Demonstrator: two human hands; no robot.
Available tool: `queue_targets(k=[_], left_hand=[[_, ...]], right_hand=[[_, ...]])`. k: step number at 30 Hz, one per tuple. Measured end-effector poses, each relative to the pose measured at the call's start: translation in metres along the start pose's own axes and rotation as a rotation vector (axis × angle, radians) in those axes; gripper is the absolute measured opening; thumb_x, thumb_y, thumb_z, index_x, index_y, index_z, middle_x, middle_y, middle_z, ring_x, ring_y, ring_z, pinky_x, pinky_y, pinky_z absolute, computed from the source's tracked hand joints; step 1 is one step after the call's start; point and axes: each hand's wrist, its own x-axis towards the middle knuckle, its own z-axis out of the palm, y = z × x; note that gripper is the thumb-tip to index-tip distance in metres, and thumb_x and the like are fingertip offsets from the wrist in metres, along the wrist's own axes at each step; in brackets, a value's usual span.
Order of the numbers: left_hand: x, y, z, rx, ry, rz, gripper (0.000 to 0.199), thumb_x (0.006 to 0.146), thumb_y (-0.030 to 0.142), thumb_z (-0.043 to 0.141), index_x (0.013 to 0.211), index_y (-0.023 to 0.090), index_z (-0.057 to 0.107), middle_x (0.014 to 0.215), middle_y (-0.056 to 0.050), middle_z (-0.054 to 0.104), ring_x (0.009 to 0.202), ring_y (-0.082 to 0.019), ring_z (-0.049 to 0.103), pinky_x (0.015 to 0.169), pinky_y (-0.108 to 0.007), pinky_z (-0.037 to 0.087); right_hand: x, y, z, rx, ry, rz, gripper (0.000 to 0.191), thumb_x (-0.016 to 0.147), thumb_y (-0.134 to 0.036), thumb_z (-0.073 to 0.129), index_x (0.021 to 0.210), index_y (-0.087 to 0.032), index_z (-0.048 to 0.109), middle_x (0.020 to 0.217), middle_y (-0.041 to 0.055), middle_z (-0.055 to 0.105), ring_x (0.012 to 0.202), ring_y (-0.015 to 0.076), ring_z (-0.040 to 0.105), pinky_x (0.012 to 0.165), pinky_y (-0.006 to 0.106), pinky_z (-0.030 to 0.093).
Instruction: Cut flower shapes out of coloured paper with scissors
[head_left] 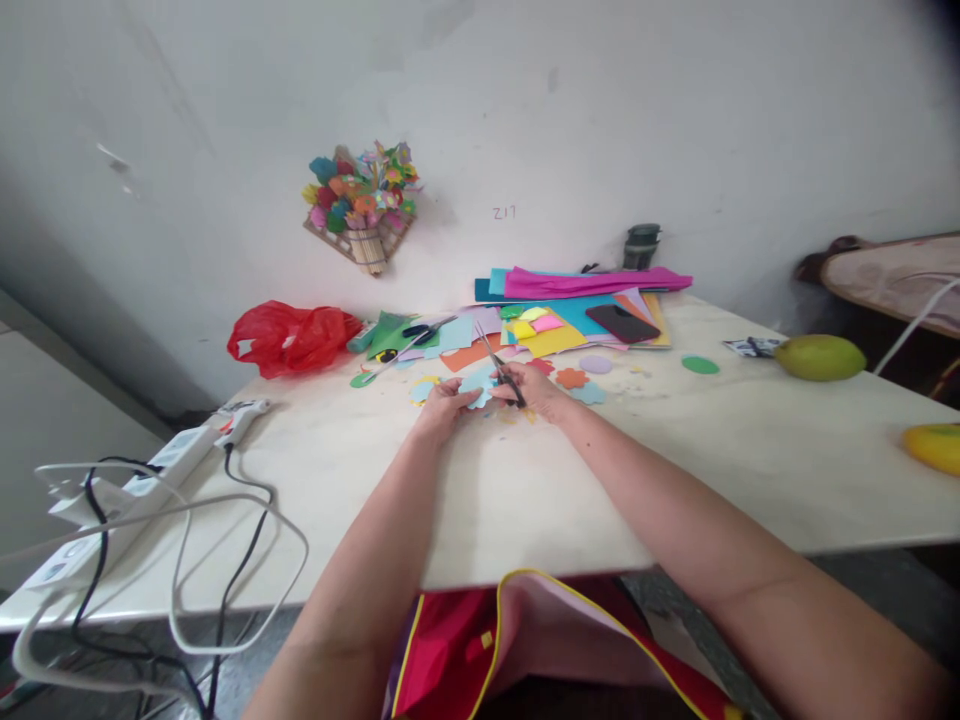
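My left hand is closed on a light blue paper flower with a scalloped edge, held just above the table. In my right hand is a pair of black-handled scissors, blades pointing up and away; its fingertips are close to the flower's right edge. Around the hands lie cut-outs: an orange paper flower, another light blue one and a lilac paper oval. Small paper scraps are scattered beneath my right hand.
Coloured paper sheets lie behind my hands, with a dark phone on them. Second scissors and a red plastic bag are further left. A power strip with loose cables occupies the left edge; a green mango-like fruit sits right.
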Motion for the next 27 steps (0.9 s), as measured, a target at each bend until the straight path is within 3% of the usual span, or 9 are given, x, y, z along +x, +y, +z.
queue_targets(k=[12,19,27], left_hand=[[0.0022,0.0006,-0.0026,-0.039,0.057,0.023,0.027,0.053,0.021,0.079,0.071,0.012,0.062,0.064,0.0,0.063,0.053,-0.009,0.056,0.054,-0.021,0.049],[0.0022,0.0035,-0.0046,-0.071,0.098,0.0,0.031,0.057,0.023,0.074,0.081,0.012,0.058,0.07,-0.006,0.067,0.06,-0.015,0.062,0.056,-0.028,0.053],[0.0012,0.0046,-0.0049,-0.113,0.164,0.041,0.029,0.049,0.017,0.076,0.068,0.014,0.055,0.055,0.005,0.053,0.044,-0.005,0.046,0.059,-0.027,0.052]], right_hand=[[-0.0038,-0.0017,-0.0051,-0.099,-0.106,0.04,0.037,0.062,-0.038,0.075,0.086,-0.014,0.06,0.055,-0.0019,0.059,0.041,0.0073,0.052,0.034,0.016,0.031],[-0.0039,0.0002,-0.0072,-0.193,-0.233,0.056,0.029,0.068,-0.04,0.07,0.079,-0.014,0.059,0.051,-0.0026,0.057,0.038,0.0061,0.049,0.031,0.015,0.029],[-0.0034,0.001,-0.0073,-0.168,-0.258,0.072,0.027,0.066,-0.034,0.073,0.078,-0.014,0.059,0.051,-0.0029,0.057,0.036,0.0055,0.047,0.031,0.015,0.028]])
